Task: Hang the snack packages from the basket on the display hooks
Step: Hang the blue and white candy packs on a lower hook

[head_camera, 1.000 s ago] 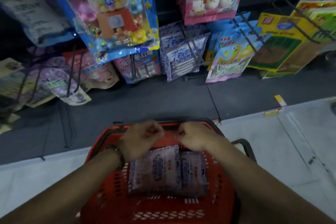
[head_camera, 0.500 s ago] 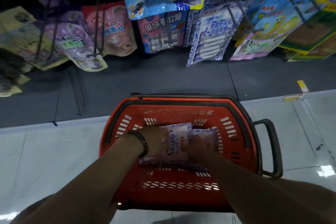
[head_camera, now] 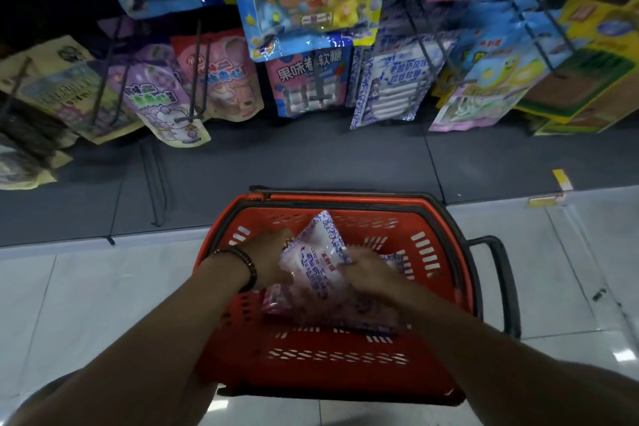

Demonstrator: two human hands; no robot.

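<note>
**Pick-up step, as judged.** A snack package point(head_camera: 316, 263) is gripped at its left edge by the left hand point(head_camera: 273, 258) and at its right edge by the right hand point(head_camera: 368, 270). It is held tilted up inside the red basket point(head_camera: 345, 199), above further packages point(head_camera: 273, 301). A white, crinkled pouch with blue-violet print is shown; next, its top must presumably be threaded onto a display hook point(head_camera: 415, 28) by the matching packages point(head_camera: 390, 86).

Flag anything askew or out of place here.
A small yellow tag lies crooked on the dark grey base shelf, right of the red plastic basket. Nothing else stands out.
</note>
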